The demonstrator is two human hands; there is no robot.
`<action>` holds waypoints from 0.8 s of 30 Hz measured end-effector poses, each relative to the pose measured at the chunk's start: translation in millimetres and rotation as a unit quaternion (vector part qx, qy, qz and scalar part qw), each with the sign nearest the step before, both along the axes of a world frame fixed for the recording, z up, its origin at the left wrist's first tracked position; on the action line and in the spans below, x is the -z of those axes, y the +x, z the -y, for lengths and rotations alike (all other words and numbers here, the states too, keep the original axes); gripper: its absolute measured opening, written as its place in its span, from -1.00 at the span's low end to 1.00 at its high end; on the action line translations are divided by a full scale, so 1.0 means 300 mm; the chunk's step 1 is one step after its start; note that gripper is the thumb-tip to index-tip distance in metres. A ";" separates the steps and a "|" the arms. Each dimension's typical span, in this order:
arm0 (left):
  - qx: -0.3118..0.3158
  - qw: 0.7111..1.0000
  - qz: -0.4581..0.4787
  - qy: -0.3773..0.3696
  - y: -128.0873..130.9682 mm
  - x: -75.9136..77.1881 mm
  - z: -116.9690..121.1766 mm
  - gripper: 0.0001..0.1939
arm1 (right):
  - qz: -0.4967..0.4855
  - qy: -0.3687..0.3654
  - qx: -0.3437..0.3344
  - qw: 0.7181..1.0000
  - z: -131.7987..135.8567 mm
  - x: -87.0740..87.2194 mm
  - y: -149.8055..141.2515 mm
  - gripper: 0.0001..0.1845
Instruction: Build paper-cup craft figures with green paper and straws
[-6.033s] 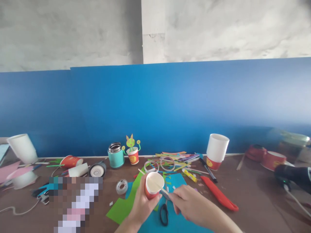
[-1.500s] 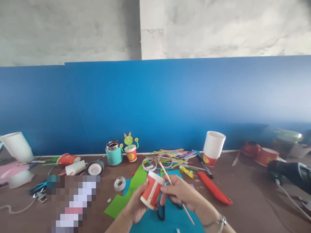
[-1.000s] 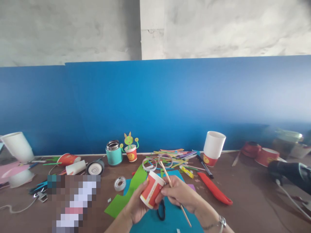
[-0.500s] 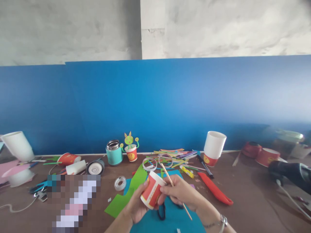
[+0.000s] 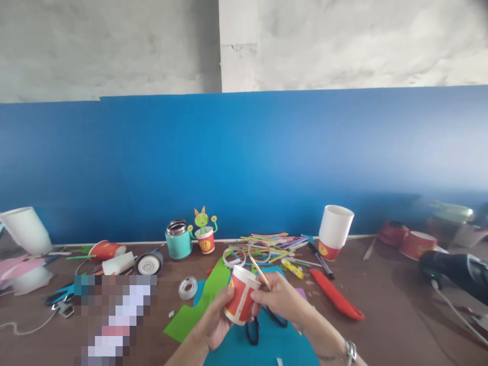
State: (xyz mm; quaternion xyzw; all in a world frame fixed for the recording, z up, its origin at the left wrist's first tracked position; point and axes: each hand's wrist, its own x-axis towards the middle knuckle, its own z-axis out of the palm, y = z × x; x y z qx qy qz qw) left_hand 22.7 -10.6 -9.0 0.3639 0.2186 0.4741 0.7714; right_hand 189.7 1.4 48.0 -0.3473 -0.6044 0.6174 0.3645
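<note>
Two bare hands meet over a blue sheet on a brown table. The left hand wraps round a red-and-white paper cup, tilted, its rim up. The right hand pinches a thin wooden stick and sets its fingertips against the side of the cup. The stick slants behind the wrist, so most of its lower length is hidden. Dark scissors handles show on the sheet right under the hands, which cover the rest of the tool.

Around this the table is crowded. Green paper runs along the left, with a tape roll just beyond it. Behind the cup lie a heap of colored strips and a yellow tube; a red pouch lies to the right. Farther back stand a teal jar, a small cup with a green cat figure and stacked white cups, close to a blue partition. A pixelated patch hides part of the table at left.
</note>
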 end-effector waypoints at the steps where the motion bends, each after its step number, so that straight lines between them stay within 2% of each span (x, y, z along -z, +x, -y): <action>1: -0.002 1.000 -0.011 0.022 0.000 -0.008 0.003 -0.56 | 0.005 0.008 0.000 1.000 -0.002 0.001 -0.001 -0.76; 5: -0.016 0.995 -0.069 0.071 -0.004 -0.022 0.005 -0.51 | 0.021 0.032 -0.039 0.998 -0.006 -0.010 0.009 -0.78; 8: -0.015 0.997 -0.056 0.051 -0.011 -0.014 0.000 -0.53 | 0.038 0.037 -0.051 0.997 -0.002 -0.023 0.022 -0.84; 11: 0.010 0.999 -0.016 0.026 -0.017 -0.007 0.001 -0.56 | 0.067 0.044 -0.035 0.996 0.000 -0.037 0.037 -0.88; 13: 0.017 1.000 -0.011 0.020 -0.017 -0.014 0.006 -0.55 | 0.075 0.047 -0.008 0.996 -0.004 -0.049 0.050 -0.83; 15: -0.002 0.999 -0.026 0.022 -0.013 -0.026 0.014 -0.50 | 0.057 0.054 0.052 0.996 -0.012 -0.066 0.068 -0.71; 18: -0.077 0.993 -0.069 0.049 0.000 -0.033 0.018 -0.31 | -0.004 0.062 0.181 0.982 -0.019 -0.101 0.100 -0.68; 20: -0.133 0.985 -0.089 0.065 0.007 -0.021 0.013 -0.24 | -0.050 0.057 0.239 0.968 -0.014 -0.127 0.117 -0.66; 24: -0.214 0.968 -0.109 0.071 0.015 0.019 -0.005 -0.32 | -0.140 0.062 0.263 0.953 0.014 -0.169 0.130 -0.61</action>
